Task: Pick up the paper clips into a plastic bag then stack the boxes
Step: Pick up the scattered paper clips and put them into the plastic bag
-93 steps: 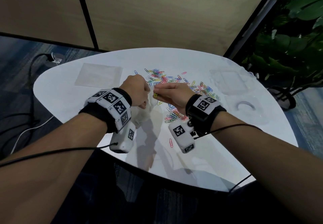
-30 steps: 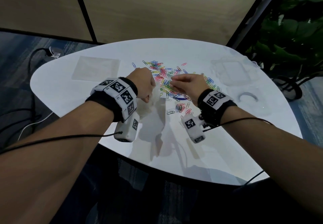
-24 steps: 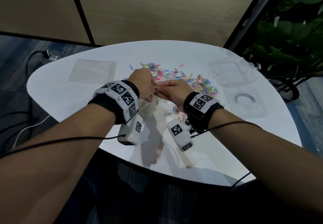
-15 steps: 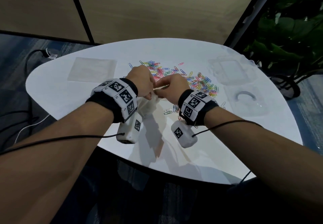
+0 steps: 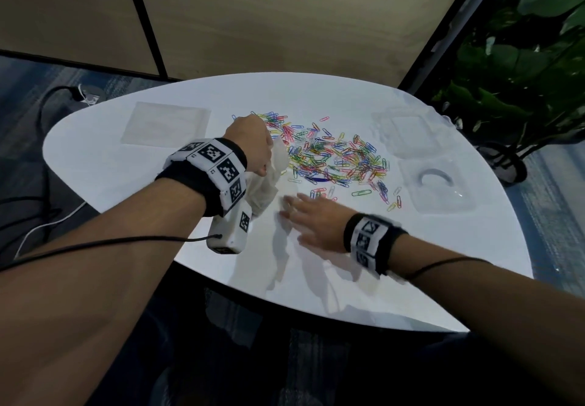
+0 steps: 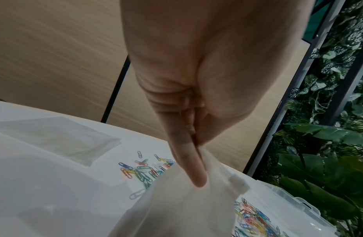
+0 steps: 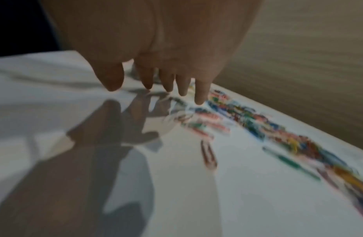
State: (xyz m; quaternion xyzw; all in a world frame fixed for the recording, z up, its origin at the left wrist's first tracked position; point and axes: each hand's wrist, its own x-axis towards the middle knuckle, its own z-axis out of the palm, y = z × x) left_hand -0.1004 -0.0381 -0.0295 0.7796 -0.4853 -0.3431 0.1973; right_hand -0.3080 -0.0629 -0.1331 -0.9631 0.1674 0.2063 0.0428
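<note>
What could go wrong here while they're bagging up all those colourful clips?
The left hand only pinches the plastic bag by its edge, so the mouth may sag shut or the bag slip as clips go in. The right hand is open over loose paper clips near the table front; a sweep might push some off the edge or towards the clear boxes.

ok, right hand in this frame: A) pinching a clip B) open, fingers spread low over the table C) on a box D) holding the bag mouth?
B: the right hand is open with fingers straight and spread, holding nothing, just short of the paper clips; only the left hand pinches the plastic bag.
</note>
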